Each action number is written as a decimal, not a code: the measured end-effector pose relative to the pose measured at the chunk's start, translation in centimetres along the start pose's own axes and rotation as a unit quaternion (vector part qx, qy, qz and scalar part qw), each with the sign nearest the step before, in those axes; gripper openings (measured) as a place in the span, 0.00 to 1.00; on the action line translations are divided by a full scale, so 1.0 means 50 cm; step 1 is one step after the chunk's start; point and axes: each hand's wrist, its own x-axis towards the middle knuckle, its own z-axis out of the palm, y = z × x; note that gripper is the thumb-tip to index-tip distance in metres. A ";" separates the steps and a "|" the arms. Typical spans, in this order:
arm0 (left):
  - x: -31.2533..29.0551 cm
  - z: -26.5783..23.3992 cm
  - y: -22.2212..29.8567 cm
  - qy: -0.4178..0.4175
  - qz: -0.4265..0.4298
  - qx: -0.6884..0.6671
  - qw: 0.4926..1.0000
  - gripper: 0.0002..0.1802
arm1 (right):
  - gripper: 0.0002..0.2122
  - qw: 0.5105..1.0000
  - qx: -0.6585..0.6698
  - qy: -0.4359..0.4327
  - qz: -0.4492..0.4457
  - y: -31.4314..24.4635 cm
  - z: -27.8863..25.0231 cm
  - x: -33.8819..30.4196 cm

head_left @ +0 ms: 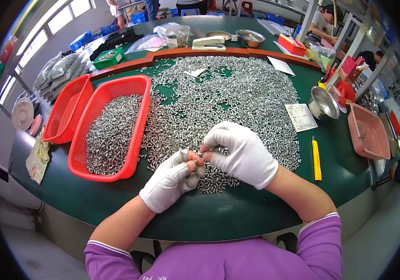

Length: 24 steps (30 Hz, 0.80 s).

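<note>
Fingers [194, 157] obscure left hand's [172, 180] and right hand's [241, 153] grip; I can't tell whether clamped.

Reads now as a workshop, going by heaped metal parts [256, 102], green worktable [176, 224] and a distant co-worker [320, 24], apparently busy.

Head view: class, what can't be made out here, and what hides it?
In the head view:
1. Anything pinched in the left hand or right hand: too small, partly screened by the hands themselves.
2. Floor of the red perforated basket: buried under small metal pieces.
3. Head of the standing person at upper left: cut off by the top edge.
</note>
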 end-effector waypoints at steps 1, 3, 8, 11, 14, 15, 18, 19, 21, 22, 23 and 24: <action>0.000 -0.001 -0.001 -0.007 -0.001 -0.007 1.000 0.13 | 0.06 0.999 0.034 -0.002 0.008 -0.001 0.001 -0.001; 0.000 0.012 0.000 -0.009 0.005 -0.025 1.000 0.14 | 0.05 0.997 0.071 -0.004 0.017 0.001 0.005 -0.003; 0.012 0.007 0.001 -0.065 0.003 -0.035 0.997 0.15 | 0.04 0.996 0.061 0.006 -0.057 0.002 0.020 -0.007; 0.010 0.000 -0.005 -0.056 -0.011 -0.041 0.998 0.13 | 0.07 0.994 -0.047 -0.031 -0.089 -0.013 0.003 0.001; 0.005 0.005 -0.006 0.010 0.015 -0.016 1.000 0.12 | 0.11 0.987 -0.106 -0.016 -0.117 -0.017 0.008 0.001; 0.005 0.003 -0.005 0.020 0.019 -0.014 1.000 0.12 | 0.14 0.990 -0.114 -0.004 -0.086 -0.016 0.008 -0.004; 0.006 -0.001 -0.005 0.036 0.031 -0.026 0.999 0.10 | 0.13 0.966 -0.237 -0.098 0.025 0.029 0.008 -0.010; 0.006 0.000 -0.006 0.038 0.028 -0.033 0.998 0.10 | 0.12 0.961 -0.250 -0.112 0.032 0.046 0.013 -0.018; 0.006 0.002 -0.005 0.041 0.026 -0.040 0.998 0.09 | 0.07 0.954 -0.270 -0.126 0.029 0.069 0.025 -0.021; 0.004 0.006 -0.002 0.048 0.025 -0.035 0.998 0.09 | 0.07 0.954 -0.270 -0.126 0.029 0.073 0.028 -0.022; 0.002 0.008 -0.001 0.055 0.024 -0.030 0.998 0.09 | 0.06 0.952 -0.273 -0.133 0.033 0.067 0.029 -0.018; 0.002 0.008 -0.002 0.055 0.024 -0.030 0.998 0.09 | 0.06 0.950 -0.276 -0.140 0.036 0.063 0.029 -0.017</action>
